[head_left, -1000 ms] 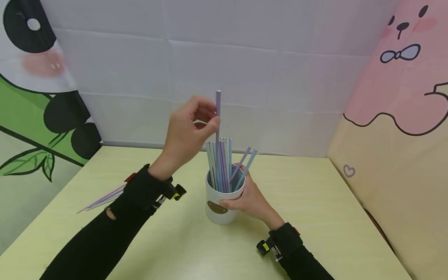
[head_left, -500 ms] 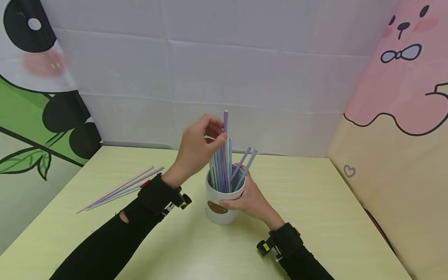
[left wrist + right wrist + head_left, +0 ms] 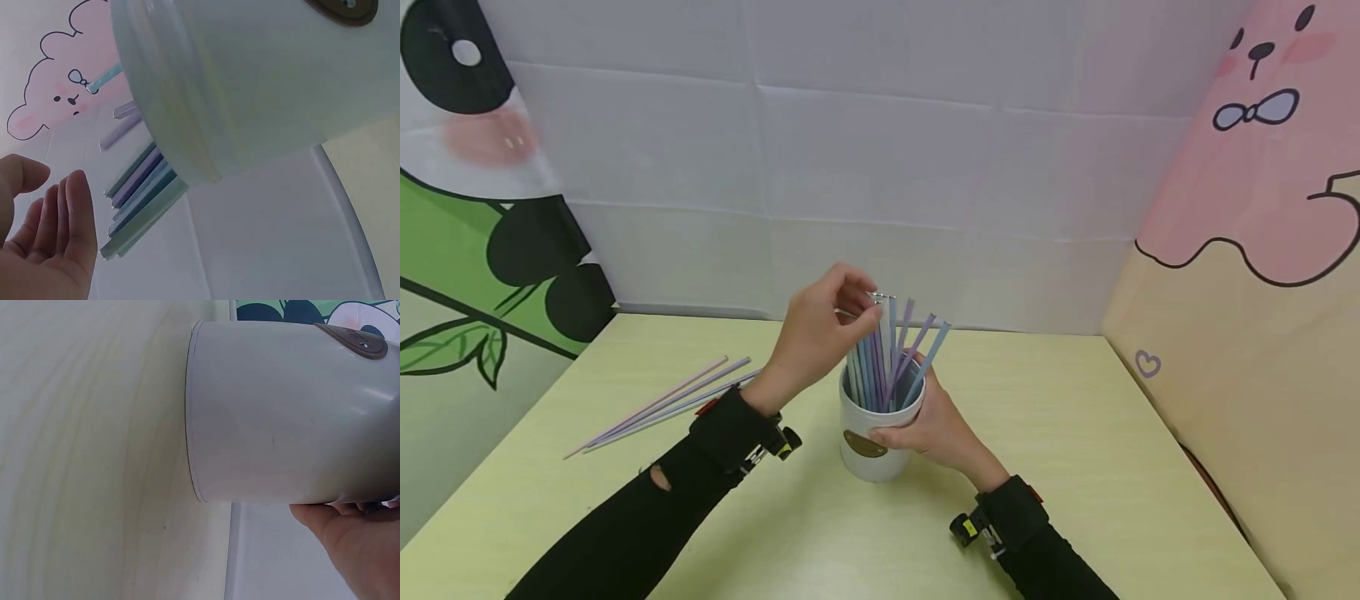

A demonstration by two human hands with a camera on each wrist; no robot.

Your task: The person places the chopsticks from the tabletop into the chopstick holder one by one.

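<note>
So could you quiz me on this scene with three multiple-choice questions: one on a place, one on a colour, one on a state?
1. Where do the loose straws lie?
A. on the table left of the cup
B. inside the cup
C. right of the cup

2. What colour is the cup?
A. red
B. white
C. black

3. What is the right hand doing?
A. lying flat on the table
B. holding the cup
C. pinching a loose straw

Answers: 1 A, they rest on the table beyond the left sleeve. 2 B, its wall is white. 3 B, its fingers wrap the cup's side.
</note>
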